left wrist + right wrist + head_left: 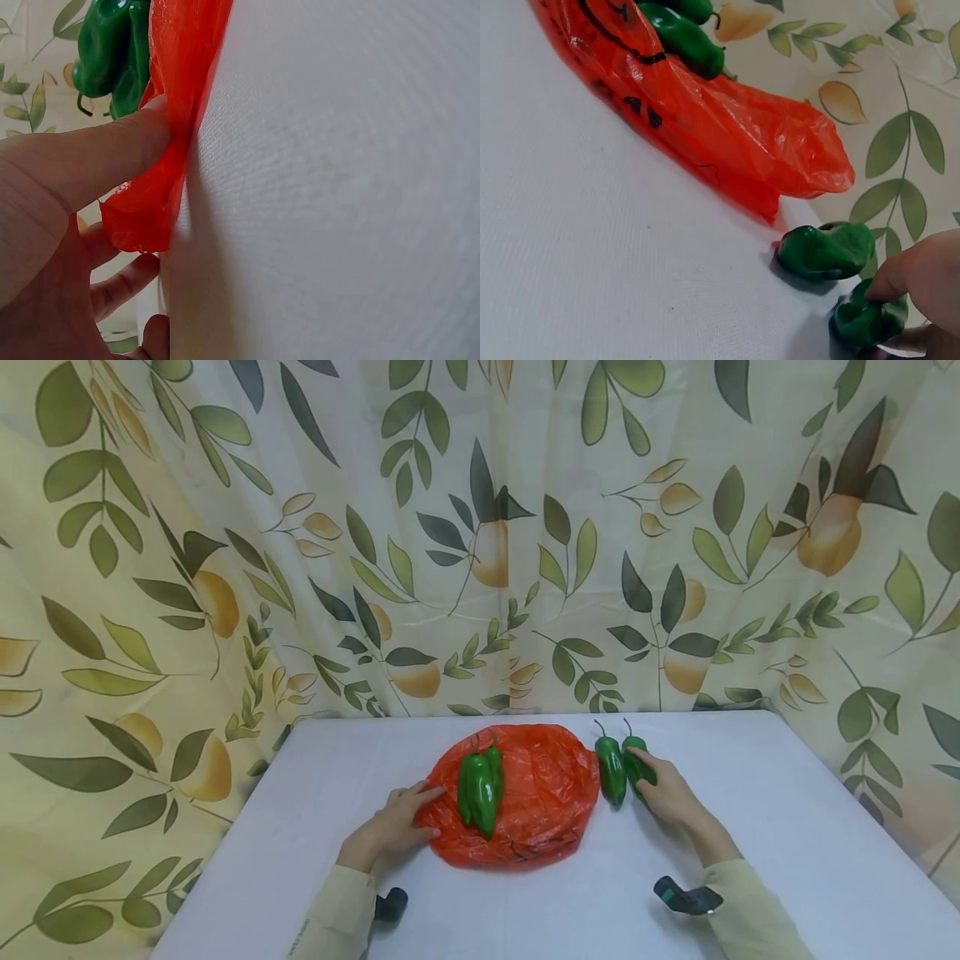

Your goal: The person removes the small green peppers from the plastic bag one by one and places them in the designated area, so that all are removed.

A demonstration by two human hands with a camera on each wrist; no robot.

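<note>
A red plastic bag [543,793] lies spread on the white table. Two green peppers [480,789] rest side by side on its left part, stems pointing away. At the bag's left edge is my left hand [397,822], its fingers spread and thumb touching the plastic, as the left wrist view shows. My right hand [669,789] pinches the outermost green pepper [636,768] between thumb and fingers, right of the bag. Another green pepper [611,772] lies between that one and the bag's right edge. In the right wrist view, the pinched pepper [862,319] appears end-on at the table surface.
The white table [525,910] reaches back to a curtain [570,568] printed with leaves and fruit. Dark wrist-worn devices [686,896] sit at both sleeves. Black markings [641,111] show on the bag's near side.
</note>
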